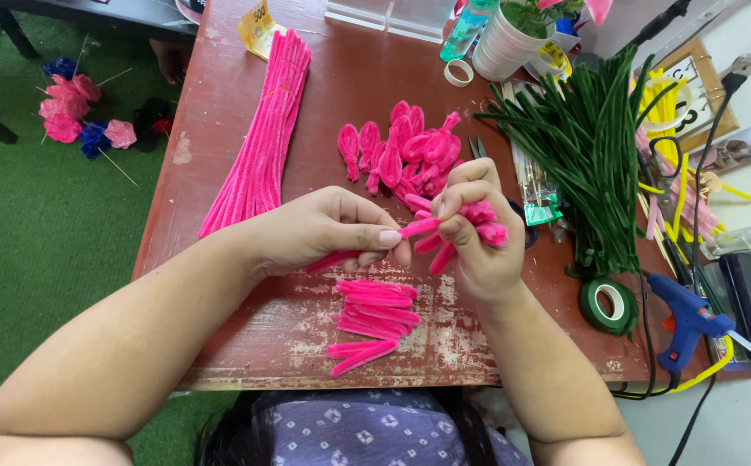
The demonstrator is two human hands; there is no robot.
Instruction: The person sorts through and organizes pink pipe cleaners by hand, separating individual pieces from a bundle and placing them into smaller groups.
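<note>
Pink fuzzy pipe cleaner (pixel 367 246) runs from my left hand (pixel 324 229), pinching it, to my right hand (pixel 475 229), clenched on a petal cluster (pixel 483 223) above the folded petal pieces (pixel 374 315). I judge loose pinching could unravel the cluster.

Two hands: left (pixel 328 229), right (pixel 477 233). One table (pixel 350 78).
One bundle of straight pink stems (pixel 263 138); strands too many to count.
One bundle of green stems (pixel 596 164); likewise uncounted.
One pile of pink petal loops (pixel 406 151), roughly a dozen.
Folded pink pieces (pixel 374 319) near the table edge: about six.
One green tape roll (pixel 609 305).
One blue glue gun (pixel 688 324).
One white pot (pixel 505 43).
One small tape ring (pixel 458 72).
One cluster of finished flowers (pixel 82 116) on the floor, around six.
</note>
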